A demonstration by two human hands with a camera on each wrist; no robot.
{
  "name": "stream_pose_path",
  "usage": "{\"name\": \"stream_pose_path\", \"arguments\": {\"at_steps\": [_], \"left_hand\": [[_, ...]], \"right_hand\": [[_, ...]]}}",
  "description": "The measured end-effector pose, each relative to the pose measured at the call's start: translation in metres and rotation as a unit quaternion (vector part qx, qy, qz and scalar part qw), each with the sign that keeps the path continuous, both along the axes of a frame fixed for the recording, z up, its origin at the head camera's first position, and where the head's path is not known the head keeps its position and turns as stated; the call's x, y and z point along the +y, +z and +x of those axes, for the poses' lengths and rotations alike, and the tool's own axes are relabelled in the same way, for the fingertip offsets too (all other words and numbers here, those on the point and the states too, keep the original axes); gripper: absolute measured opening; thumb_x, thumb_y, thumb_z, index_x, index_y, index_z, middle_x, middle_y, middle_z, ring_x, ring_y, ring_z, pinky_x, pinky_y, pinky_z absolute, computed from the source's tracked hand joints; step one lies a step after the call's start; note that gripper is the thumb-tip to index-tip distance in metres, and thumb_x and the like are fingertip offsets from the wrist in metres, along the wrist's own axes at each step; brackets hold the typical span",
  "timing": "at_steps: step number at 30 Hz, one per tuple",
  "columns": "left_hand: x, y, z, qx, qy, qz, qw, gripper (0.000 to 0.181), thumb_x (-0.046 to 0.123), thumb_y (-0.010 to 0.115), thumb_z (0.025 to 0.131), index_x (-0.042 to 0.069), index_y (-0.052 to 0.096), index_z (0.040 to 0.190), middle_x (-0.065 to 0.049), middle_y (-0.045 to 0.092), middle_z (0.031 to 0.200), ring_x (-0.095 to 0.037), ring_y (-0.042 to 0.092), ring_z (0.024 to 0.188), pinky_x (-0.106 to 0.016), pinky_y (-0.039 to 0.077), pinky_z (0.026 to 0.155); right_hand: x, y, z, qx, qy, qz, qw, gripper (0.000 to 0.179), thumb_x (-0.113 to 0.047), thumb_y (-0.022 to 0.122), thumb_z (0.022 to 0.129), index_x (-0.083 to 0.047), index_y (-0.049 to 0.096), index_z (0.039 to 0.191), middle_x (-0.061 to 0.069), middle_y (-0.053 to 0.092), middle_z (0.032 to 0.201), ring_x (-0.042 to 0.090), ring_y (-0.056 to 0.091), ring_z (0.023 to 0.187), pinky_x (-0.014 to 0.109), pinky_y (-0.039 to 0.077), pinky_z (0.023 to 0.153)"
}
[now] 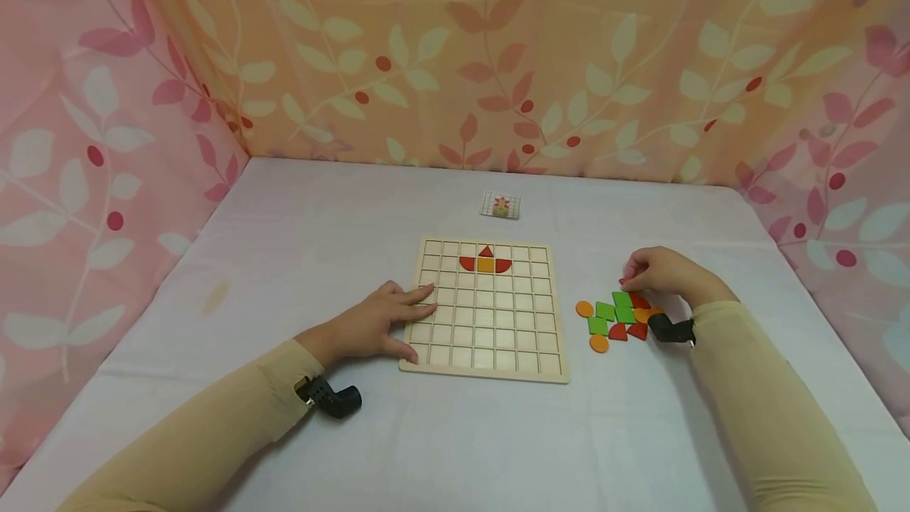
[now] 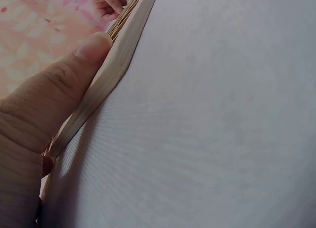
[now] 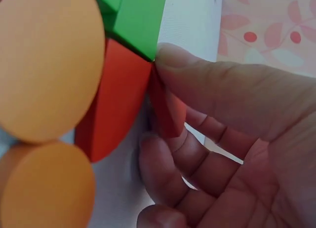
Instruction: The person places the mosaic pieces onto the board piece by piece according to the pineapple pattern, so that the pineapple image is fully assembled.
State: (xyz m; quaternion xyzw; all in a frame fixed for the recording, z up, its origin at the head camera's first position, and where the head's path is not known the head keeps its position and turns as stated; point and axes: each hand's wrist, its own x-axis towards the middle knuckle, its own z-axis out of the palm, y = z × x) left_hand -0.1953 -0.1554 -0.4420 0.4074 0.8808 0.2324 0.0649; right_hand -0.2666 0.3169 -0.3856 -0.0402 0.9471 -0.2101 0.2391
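A wooden grid board [image 1: 483, 338] lies flat on the table. Near its far side, a red triangle [image 1: 486, 251] stands above an orange square [image 1: 485, 265], flanked by two red quarter-circle pieces [image 1: 467, 264]. My left hand [image 1: 384, 318] rests spread on the board's left edge; its thumb [image 2: 74, 65] lies along the wooden rim in the left wrist view. On the right, my right hand [image 1: 664, 275] pinches a small red piece [image 3: 168, 107] between thumb and fingers, just beyond the loose pieces. Its full shape is partly hidden by the fingers.
Loose pieces lie right of the board: green squares [image 1: 598, 326], orange circles [image 1: 584, 309] and red quarter-circles [image 1: 618, 332]. Behind the board lies a small pattern card [image 1: 501, 205]. Patterned cloth [image 1: 455, 62] hangs along the table's back and sides.
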Motion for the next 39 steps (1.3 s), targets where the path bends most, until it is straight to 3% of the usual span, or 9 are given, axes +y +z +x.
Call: {"name": "stream_pose_path", "arguments": {"at_steps": [5, 19, 30, 39], "left_hand": [[0.000, 0.000, -0.001, -0.005, -0.014, -0.002, 0.9999, 0.085, 0.062, 0.063, 0.068, 0.017, 0.043, 0.137, 0.000, 0.028, 0.148, -0.007, 0.037, 0.080, -0.026, 0.032, 0.076], [0.001, 0.003, -0.001, -0.018, -0.006, -0.009, 0.9998, 0.086, 0.062, 0.064, 0.068, 0.018, 0.041, 0.138, 0.001, 0.026, 0.149, -0.006, 0.037, 0.080, -0.026, 0.031, 0.076], [0.001, 0.003, -0.001, -0.017, -0.009, -0.008, 0.9998, 0.085, 0.061, 0.064, 0.069, 0.018, 0.041, 0.139, 0.000, 0.026, 0.149, -0.006, 0.040, 0.084, -0.028, 0.032, 0.079], [0.000, 0.003, -0.001, -0.017, -0.015, 0.004, 0.9997, 0.085, 0.060, 0.065, 0.069, 0.017, 0.041, 0.139, -0.001, 0.027, 0.148, -0.007, 0.041, 0.085, -0.027, 0.032, 0.079]], "right_hand": [[0.001, -0.001, 0.001, -0.007, 0.002, -0.014, 0.9999, 0.021, -0.024, 0.068, 0.081, -0.006, 0.061, 0.088, 0.005, 0.057, 0.079, 0.023, 0.047, 0.080, 0.032, 0.037, 0.069], [0.003, 0.009, 0.000, -0.015, -0.050, -0.084, 0.9951, 0.028, -0.020, 0.059, 0.088, -0.001, 0.061, 0.109, 0.009, 0.063, 0.095, 0.024, 0.054, 0.085, 0.032, 0.046, 0.076], [-0.030, 0.020, -0.007, 0.014, -0.064, -0.157, 0.9854, 0.029, -0.024, 0.057, 0.090, -0.004, 0.063, 0.110, 0.010, 0.064, 0.101, 0.028, 0.056, 0.092, 0.039, 0.044, 0.083], [-0.064, 0.019, -0.015, 0.032, -0.038, -0.213, 0.9758, 0.021, -0.016, 0.058, 0.090, 0.000, 0.063, 0.102, 0.011, 0.066, 0.093, 0.032, 0.057, 0.089, 0.030, 0.048, 0.075]]}}
